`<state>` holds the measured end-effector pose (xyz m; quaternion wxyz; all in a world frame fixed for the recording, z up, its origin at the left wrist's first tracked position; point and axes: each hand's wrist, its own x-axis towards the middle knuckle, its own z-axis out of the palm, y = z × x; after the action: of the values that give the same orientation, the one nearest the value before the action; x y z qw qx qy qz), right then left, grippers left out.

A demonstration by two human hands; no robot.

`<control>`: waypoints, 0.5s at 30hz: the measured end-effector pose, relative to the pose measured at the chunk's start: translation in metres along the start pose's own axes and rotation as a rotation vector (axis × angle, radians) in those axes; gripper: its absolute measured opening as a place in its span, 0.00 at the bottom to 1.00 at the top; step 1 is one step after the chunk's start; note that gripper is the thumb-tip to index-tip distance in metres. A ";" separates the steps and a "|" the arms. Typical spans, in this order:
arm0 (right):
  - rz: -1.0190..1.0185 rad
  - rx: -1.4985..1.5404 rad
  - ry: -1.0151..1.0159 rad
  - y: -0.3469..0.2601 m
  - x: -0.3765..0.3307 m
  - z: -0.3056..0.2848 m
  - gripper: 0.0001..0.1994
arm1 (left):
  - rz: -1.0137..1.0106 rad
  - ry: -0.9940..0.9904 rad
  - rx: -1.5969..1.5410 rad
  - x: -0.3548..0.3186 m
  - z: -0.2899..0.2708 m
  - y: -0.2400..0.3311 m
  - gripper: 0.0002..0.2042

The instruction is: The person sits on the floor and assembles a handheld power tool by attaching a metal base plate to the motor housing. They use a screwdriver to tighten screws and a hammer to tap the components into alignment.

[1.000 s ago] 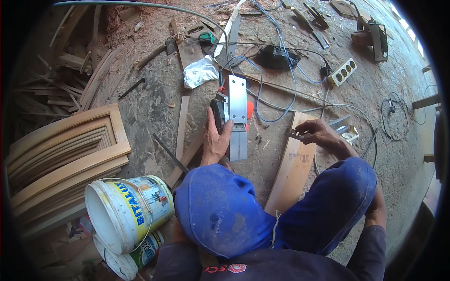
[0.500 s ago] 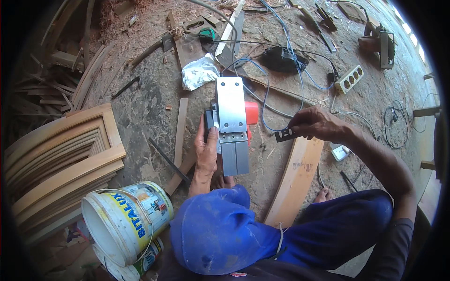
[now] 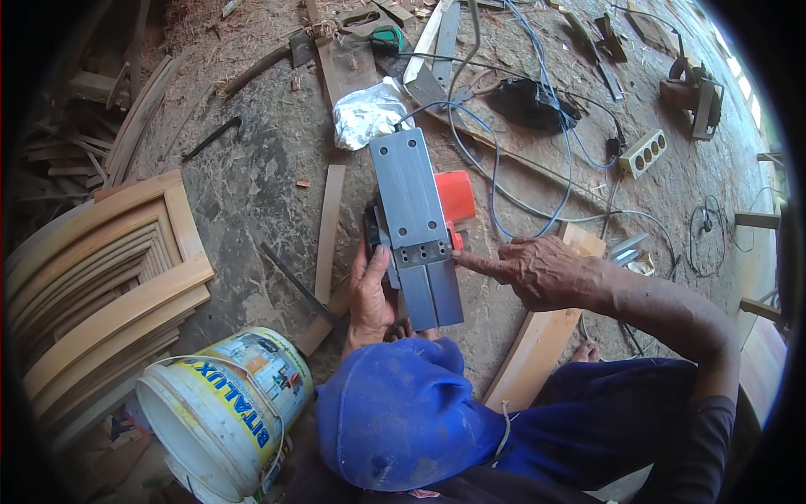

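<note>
head view: one power planer [image 3: 417, 225] lies upside down on the dusty grey floor [image 3: 252, 176], a bit right of the middle. its bottom is a long flat grey metal plate, smooth, with small round screw holes. an orange plastic part sticks out on its right side.

the left hand [image 3: 369, 294] is curled round the near left edge of the planer, thumb up along the side, holding it. the right hand [image 3: 537, 270] is on the right, one finger stretched out with its tip at the right edge of the plate by the screw holes; the other fingers are folded in. i cannot tell if it holds anything small.

near the bottom, a round blue cap [image 3: 403, 416] hides the knees, with dark blue cloth to its right.

one white plastic bucket [image 3: 222, 407] lies tipped over at near left. at the left is a stack of curved, smooth, pale wood frames [image 3: 101, 269], too many to count well. one thin flat wood strip [image 3: 327, 231] lies just left of the planer. one pale plank [image 3: 541, 344] lies under the right arm.

far off, one crumpled white bag [image 3: 365, 113] sits just beyond the planer. thin blue and black wires [image 3: 495, 168] loop to the right. one pale power strip [image 3: 642, 151] with four round holes lies far right. one bent black bar [image 3: 214, 136] lies far left.
</note>
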<state>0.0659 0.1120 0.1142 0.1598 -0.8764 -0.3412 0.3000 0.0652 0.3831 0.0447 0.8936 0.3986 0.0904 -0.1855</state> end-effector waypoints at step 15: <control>0.054 0.148 0.192 -0.011 0.014 -0.032 0.17 | 0.124 -0.004 0.053 -0.010 -0.009 -0.016 0.28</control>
<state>0.0888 0.1268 0.1380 0.2480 -0.8957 -0.2776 0.2434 0.0493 0.3830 0.0310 0.8928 0.4264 0.0588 -0.1330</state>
